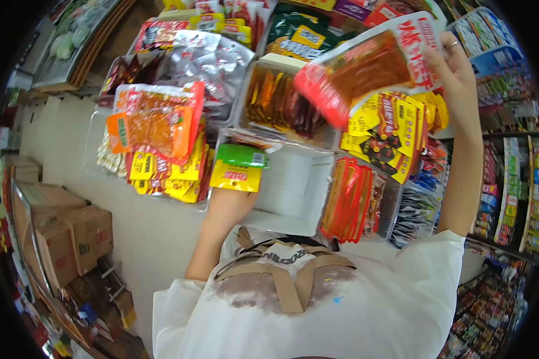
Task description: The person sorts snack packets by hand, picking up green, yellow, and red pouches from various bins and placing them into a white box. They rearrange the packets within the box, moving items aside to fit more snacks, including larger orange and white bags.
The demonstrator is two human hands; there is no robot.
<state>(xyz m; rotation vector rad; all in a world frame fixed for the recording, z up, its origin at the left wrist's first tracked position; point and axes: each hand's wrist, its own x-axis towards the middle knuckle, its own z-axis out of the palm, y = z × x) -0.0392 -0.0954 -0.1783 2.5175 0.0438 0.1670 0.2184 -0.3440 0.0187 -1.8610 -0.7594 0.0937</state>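
Note:
My right hand [458,69], wearing a ring, grips the edge of a large red-and-white snack packet [371,66] with brown food showing through its window. The packet is tilted above yellow-and-red packets [386,128] at the right. My left hand [232,202] is at the left side of a white box [290,185], and a yellow packet [236,176] and a green packet [243,156] cover its fingers. It appears to hold these small packets. Upright red-edged packets [348,197] stand in a bin just right of the white box.
Around the box are a bin of silver packets [206,69], an orange packet [159,122] on a yellow pile, and a bin of brown packets [281,99]. Cardboard boxes [72,239] stand at the left. Stocked shelves [503,185] line the right.

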